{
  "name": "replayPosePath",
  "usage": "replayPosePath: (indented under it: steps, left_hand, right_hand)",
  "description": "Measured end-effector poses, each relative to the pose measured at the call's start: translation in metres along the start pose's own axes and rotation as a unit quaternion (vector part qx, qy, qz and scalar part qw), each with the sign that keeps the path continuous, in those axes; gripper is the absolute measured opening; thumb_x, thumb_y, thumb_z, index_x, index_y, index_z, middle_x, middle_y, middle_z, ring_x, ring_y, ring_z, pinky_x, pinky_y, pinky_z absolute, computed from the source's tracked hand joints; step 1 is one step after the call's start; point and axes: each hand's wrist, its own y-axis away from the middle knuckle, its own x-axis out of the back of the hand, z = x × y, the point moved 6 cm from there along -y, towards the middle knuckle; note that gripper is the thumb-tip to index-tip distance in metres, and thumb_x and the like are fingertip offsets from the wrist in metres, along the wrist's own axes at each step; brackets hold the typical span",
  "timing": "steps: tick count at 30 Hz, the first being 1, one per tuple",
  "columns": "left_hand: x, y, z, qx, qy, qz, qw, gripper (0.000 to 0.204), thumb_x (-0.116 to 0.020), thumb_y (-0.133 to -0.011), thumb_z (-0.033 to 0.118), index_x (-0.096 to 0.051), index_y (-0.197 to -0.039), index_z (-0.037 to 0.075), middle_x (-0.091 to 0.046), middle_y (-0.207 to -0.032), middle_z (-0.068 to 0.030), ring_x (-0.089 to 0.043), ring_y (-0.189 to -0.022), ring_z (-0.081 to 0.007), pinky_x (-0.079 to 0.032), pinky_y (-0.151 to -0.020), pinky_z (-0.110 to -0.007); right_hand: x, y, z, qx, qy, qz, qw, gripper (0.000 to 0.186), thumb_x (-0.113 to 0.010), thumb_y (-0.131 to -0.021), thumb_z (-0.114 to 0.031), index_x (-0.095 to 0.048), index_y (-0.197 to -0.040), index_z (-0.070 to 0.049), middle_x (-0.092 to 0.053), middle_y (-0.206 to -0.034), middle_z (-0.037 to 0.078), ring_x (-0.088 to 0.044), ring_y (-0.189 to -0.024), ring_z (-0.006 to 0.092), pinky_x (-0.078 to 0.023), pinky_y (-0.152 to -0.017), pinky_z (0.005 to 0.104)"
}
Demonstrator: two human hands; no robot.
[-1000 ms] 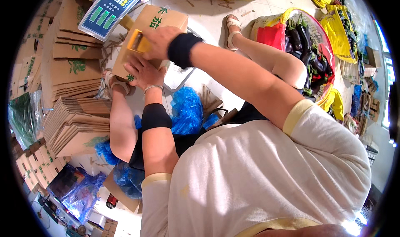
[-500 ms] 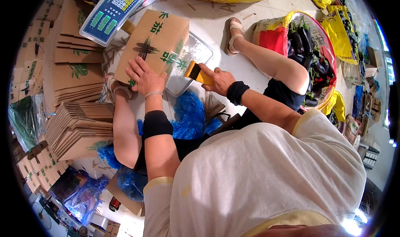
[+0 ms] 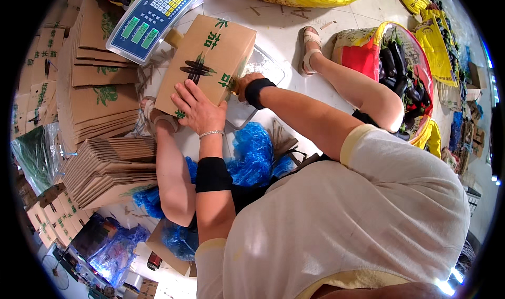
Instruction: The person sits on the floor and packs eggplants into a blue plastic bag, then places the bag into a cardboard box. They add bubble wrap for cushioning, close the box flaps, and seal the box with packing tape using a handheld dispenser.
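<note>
While the left hand [image 3: 200, 109] lies flat with fingers spread, pressed on top but gripping nothing, the cardboard box [image 3: 223, 38] sits right under it, stretching out ahead of its fingertips, dark-and-green print facing up! Over to the right hand [image 3: 249, 87], and it's up against the box's near right side, fingers curled and partly hidden; whether they have hold of anything, I can't tell. Just beyond that hand, a silver platform [image 3: 274, 70] peeks out beside the box. Ahead and left of the left hand, a blue scale display [image 3: 150, 23], screens lit green! Nearer the body than the right hand, crumpled blue plastic [image 3: 250, 154]. And well off to its right, a sack [image 3: 361, 61] packed with dark eggplants [image 3: 389, 63]!
</note>
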Motion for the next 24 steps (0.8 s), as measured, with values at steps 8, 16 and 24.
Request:
replayPosePath:
  steps: [8, 16, 24]
  left_hand:
    - [-0.002, -0.001, 0.002, 0.006, -0.001, -0.004, 1.000, 0.103, -0.073, -0.064, 0.037, -0.011, -0.142, 0.011, -0.010, -0.149, -0.0121, -0.010, -0.135, -0.0360, -0.033, -0.087, -0.064]
    - [0.002, -0.003, -0.006, 0.016, -0.006, -0.012, 1.000, 0.103, -0.071, -0.066, 0.044, -0.013, -0.143, 0.010, -0.008, -0.149, -0.0129, -0.007, -0.136, -0.0357, -0.031, -0.089, -0.065]
    - [-0.066, -0.011, -0.114, 0.222, 0.704, 0.111, 0.665, 0.071, -0.040, -0.087, 0.058, -0.025, -0.140, 0.012, -0.023, -0.145, -0.0096, -0.025, -0.131, -0.0296, -0.028, -0.102, -0.045]
  right_hand:
    - [0.001, 0.042, 0.066, -0.055, -0.132, -0.029, 0.989, 0.069, -0.063, -0.063, -0.061, -0.066, -0.095, 0.000, -0.065, -0.093, 0.018, -0.063, -0.087, 0.0301, -0.049, -0.077, 0.0357]
    - [0.063, 0.052, 0.148, -0.136, -0.189, 0.114, 0.966, 0.065, -0.068, -0.067, -0.050, -0.056, -0.110, -0.002, -0.062, -0.101, 0.020, -0.060, -0.098, 0.0299, -0.047, -0.082, 0.0357]
    - [0.179, 0.008, 0.099, 0.071, -0.242, 0.400, 0.881, 0.069, -0.044, -0.083, -0.059, -0.053, -0.118, -0.001, -0.058, -0.107, 0.025, -0.054, -0.102, 0.0384, -0.042, -0.090, 0.0424]
